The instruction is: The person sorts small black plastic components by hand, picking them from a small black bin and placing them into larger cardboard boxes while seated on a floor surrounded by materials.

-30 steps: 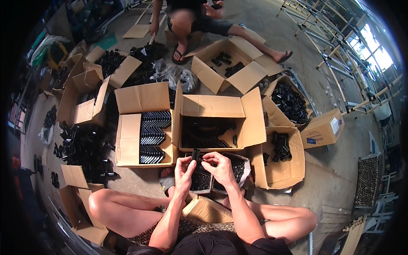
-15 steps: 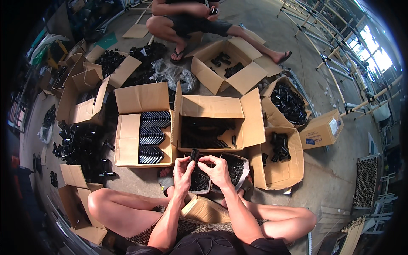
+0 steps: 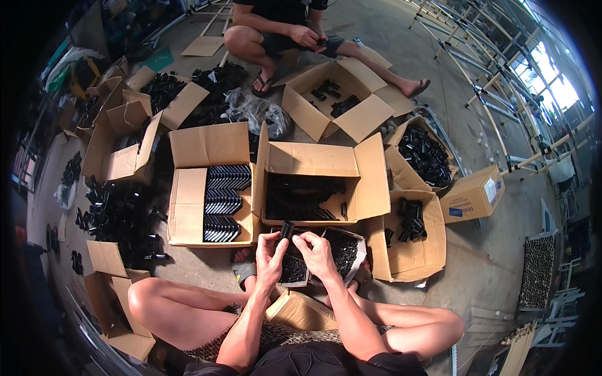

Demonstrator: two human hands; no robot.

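Floor, far left: one heap of loose black pieces (image 3: 116,213), glossy, tumbled in all directions. Behind it, one open carton (image 3: 119,166), flaps up; below it, another open carton (image 3: 135,344), next to the seated person's left knee (image 3: 147,297). Next along, one flapped box (image 3: 187,200), its right part filled with angled black pieces (image 3: 222,202) nested in three neat rows. Beyond that, one crumpled clear plastic bag (image 3: 254,109). Left hand (image 3: 269,260): thumb and fingers pinched on one black fitting (image 3: 286,230), short, tube-like, tilted, raised in front of the large middle carton (image 3: 313,158). Across from me, one co-worker (image 3: 282,12), seated, both hands together at a small dark item. Right hand (image 3: 316,254): thumb and fingertips drawn together right at the fitting's side; whether they grip it or something tiny, I cannot tell. Beneath the hands, two shallow containers (image 3: 362,258) of small dark parts (image 3: 343,250). Before the co-worker, one wide-open carton (image 3: 304,119) with a few black pieces. Further right, one pale brown box (image 3: 404,271) partly stocked with black pieces, one fuller box behind it, then one shut carton (image 3: 467,199). Far right, standing: one framework of pale pipes (image 3: 491,116).
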